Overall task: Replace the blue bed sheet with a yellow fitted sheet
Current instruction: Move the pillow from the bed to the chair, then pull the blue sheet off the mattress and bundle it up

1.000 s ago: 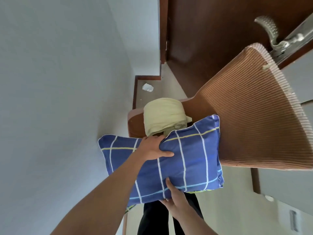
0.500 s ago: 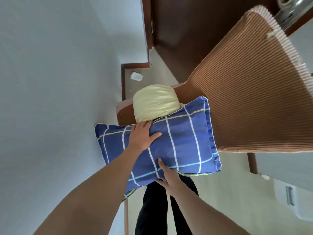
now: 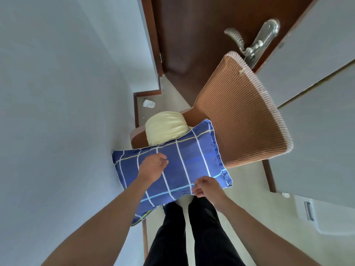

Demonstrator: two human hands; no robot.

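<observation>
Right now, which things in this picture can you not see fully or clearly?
- Chair seat, head view: mostly hidden under the yellow bundle and blue pillow.
- Bundle's lower part: hidden behind the pillow.
- White scrap on the floor: too small to identify.
- White box: cut by the right edge.

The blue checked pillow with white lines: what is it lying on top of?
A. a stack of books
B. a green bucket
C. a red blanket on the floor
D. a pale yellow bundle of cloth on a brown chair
D: the blue checked pillow lies across the seat of the brown ribbed chair, its far edge over the pale yellow bundle of cloth sitting there.
</observation>
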